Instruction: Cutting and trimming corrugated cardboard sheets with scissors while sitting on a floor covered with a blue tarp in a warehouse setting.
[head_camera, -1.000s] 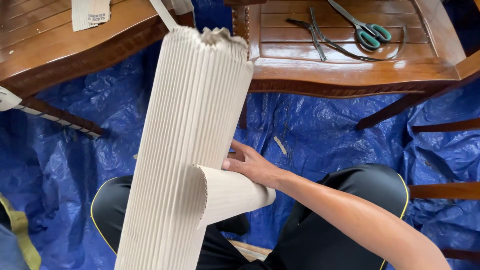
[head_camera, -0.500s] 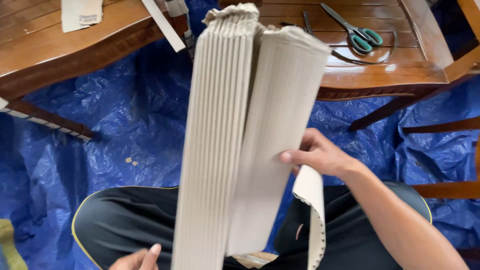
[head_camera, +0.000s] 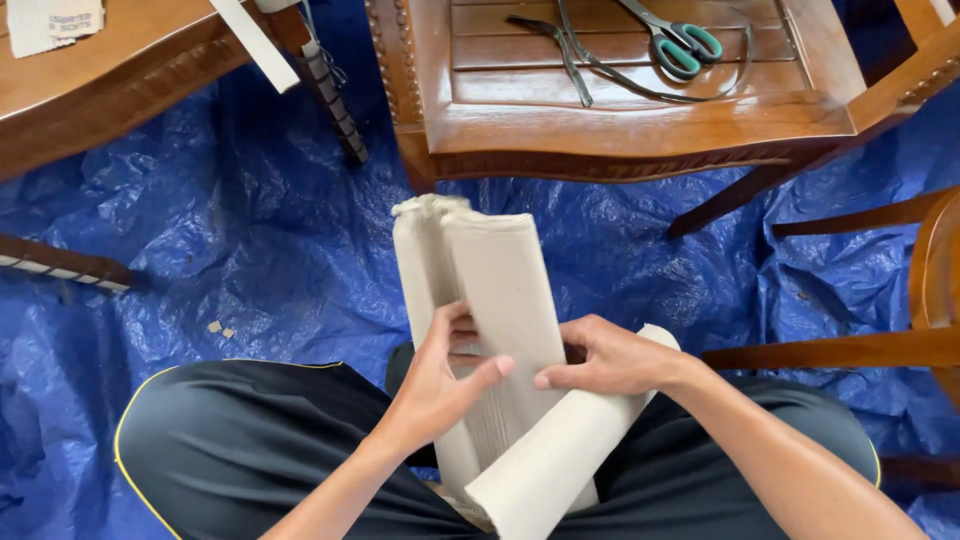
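Here the blue tarp (head_camera: 230, 250) spreads under both hands. Beyond them stands the wooden chair (head_camera: 640, 120), scissors (head_camera: 680, 45) on its seat. The pleated paper stack (head_camera: 480, 300) rises between the hands, above the lap. The left hand (head_camera: 435, 385) is clamped on its side; the right hand (head_camera: 610, 355) grips its curled end.

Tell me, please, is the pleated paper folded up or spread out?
Folded up: the pleated paper forms a compact stack, with both the left hand and right hand gripping it.
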